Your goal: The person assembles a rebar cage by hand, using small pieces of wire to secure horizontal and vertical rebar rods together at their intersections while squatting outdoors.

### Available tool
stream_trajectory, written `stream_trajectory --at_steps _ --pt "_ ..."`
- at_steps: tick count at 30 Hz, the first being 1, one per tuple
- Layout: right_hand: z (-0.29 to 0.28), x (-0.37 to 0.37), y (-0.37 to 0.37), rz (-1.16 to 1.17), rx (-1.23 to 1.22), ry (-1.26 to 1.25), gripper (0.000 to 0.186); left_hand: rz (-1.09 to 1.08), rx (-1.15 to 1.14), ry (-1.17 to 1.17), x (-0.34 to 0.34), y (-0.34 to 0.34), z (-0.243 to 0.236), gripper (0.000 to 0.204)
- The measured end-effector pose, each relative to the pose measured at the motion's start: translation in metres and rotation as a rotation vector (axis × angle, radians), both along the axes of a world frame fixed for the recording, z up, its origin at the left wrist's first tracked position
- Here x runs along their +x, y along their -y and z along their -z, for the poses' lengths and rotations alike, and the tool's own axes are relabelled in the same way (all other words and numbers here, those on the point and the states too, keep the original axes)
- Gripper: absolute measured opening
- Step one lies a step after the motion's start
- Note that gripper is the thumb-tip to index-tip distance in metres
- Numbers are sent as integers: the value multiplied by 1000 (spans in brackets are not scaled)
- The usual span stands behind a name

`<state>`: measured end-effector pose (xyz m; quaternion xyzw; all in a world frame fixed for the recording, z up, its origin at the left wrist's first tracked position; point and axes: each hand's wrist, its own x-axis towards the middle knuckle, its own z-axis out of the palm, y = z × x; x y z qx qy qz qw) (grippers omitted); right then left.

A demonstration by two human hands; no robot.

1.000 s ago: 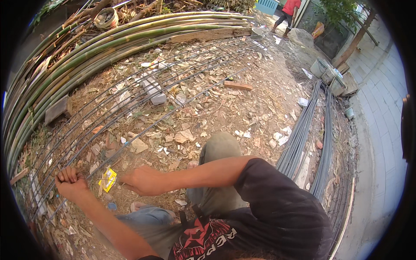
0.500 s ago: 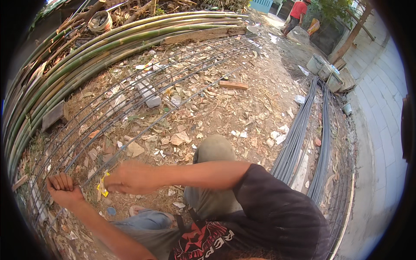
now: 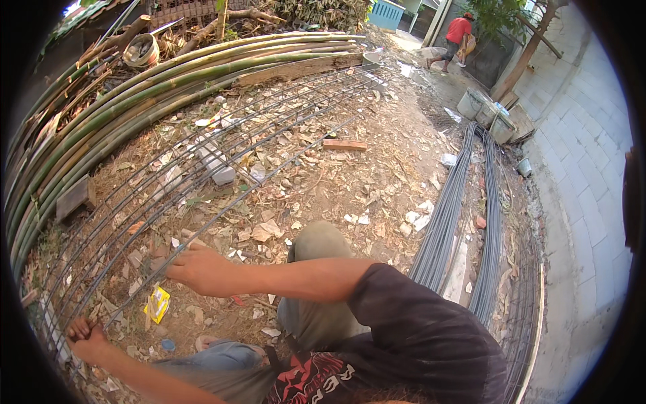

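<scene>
A long rebar frame of thin grey rods and cross ties lies along the ground on the left. At its near end my left hand is closed, its fingers curled in beside the rods; what they hold is hidden. My right hand is farther up, at the rod nearest to me, with its fingers bent together. A smear of motion lies just left of its fingertips, so I cannot make out what is in them. Below that hand, a yellow packet lies on the ground.
Bent bamboo poles lie along the left. Rebar bundles run along the right, near a grey block wall. Behind these stand buckets. A reddish wood piece lies mid-ground. A person in red bends over far back.
My right hand has moved up and away from the yellow packet toward the rod. The left hand has shifted lower in view. The far person has bent over beside a sack.
</scene>
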<state>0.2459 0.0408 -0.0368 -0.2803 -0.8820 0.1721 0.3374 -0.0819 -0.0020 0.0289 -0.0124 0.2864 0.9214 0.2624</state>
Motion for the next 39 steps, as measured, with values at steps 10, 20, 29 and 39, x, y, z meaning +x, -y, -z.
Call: stream_trajectory --at_steps 10,20,29,39 --pt "-7 -4 44 -580 -495 -38 19 20 96 -140 -32 24 7 33" --pt "-40 67 48 -122 -422 571 20 -37 -122 -312 5 4 -9 38" --pt "-41 131 -34 199 -294 68 15 480 -535 -458 53 1 12 47" --pt "50 85 -257 324 -564 -41 22 707 -865 -1287 108 -6 16 42"
